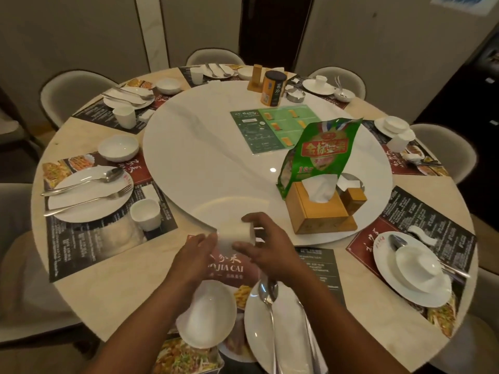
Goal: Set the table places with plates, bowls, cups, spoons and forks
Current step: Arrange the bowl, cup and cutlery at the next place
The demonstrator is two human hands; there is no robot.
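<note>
At the near edge of the round table (pixel 113 287), my right hand (pixel 270 249) grips a white cup (pixel 235 237), thumb over it and fingers under; the cup is tilted and blurred above the placemat (pixel 318 268). My left hand (pixel 195 256) lies against the cup's left side with its fingers fairly straight. Below the hands stand a white bowl (pixel 208 317) and a white plate (pixel 259 336) that carries a spoon (pixel 267 292) and a folded napkin. The place at the left holds a plate (pixel 89 209) with spoon and fork, a cup (pixel 145 214) and a bowl (pixel 118 148).
A white turntable (pixel 210 147) fills the table's middle and bears a wooden tissue box (pixel 318 211), a green bag (pixel 321 155), a menu card (pixel 270 128) and a tea tin (pixel 273 89). At the right, a plate (pixel 432 290) carries a bowl. Several chairs ring the table.
</note>
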